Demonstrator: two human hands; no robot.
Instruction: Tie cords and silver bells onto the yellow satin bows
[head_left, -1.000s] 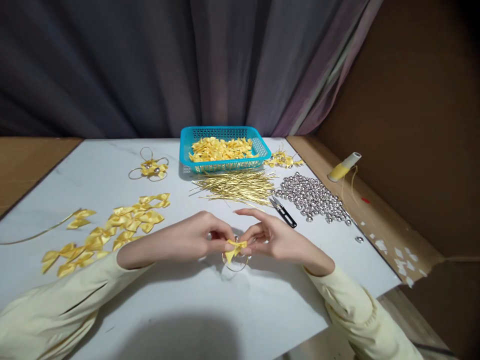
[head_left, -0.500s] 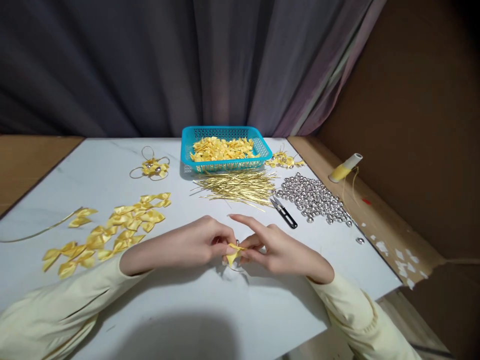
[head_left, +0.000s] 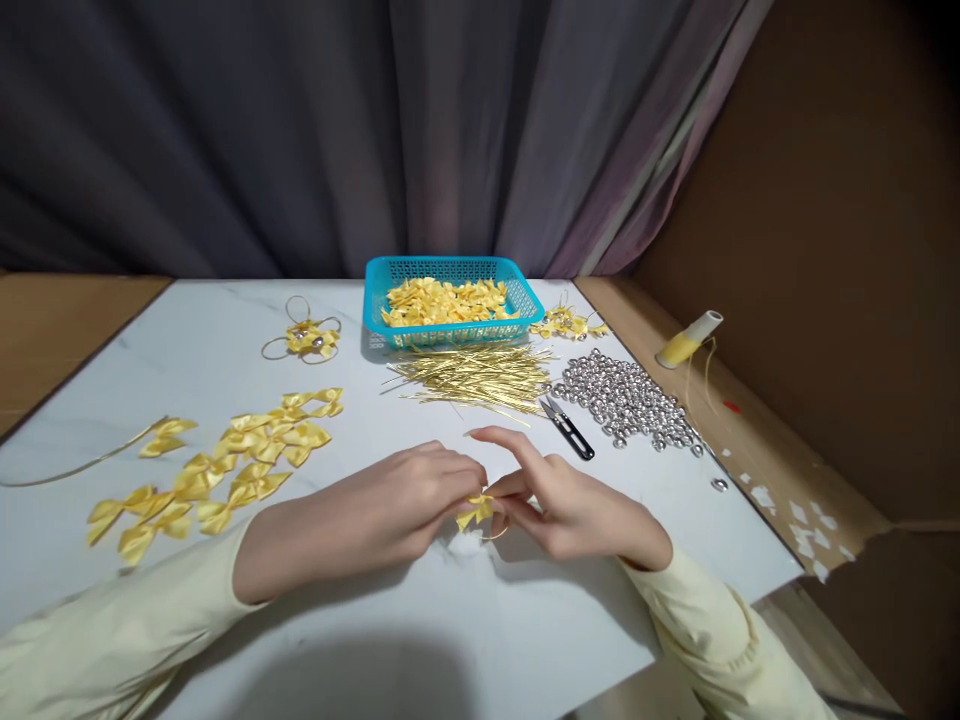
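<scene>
Yellow bow [head_left: 475,510] sits low over the near middle of the white table [head_left: 450,640], held between both hands, with a thin gold loop [head_left: 496,533] curving out below it. Left hand [head_left: 397,500]: fingers curled in, thumb and fingertips closed on the bow's left side. Right hand [head_left: 570,505]: thumb and lower fingers pinched on the bow's right side, index finger lifted straight and free. Judged step: fine fingertip work at the bow's centre, where the loop meets it; the exact contact is hidden by the fingers. Further handling of so small a piece calls for a steady two-handed pinch. Just beyond the right hand lie black thread snips [head_left: 570,432], with a heap of silver beads [head_left: 626,398] to their right and a spread of gold wire pieces [head_left: 472,375] behind. A blue basket [head_left: 450,264] of yellow bows stands at the far edge. Loose bows [head_left: 240,450] scatter to the left; looped pieces [head_left: 307,338] lie farther back. A yellow thread spool [head_left: 686,340] rests on the brown ledge. Grey curtain [head_left: 375,130] backs the table; a brown wall [head_left: 840,250] closes the right.
</scene>
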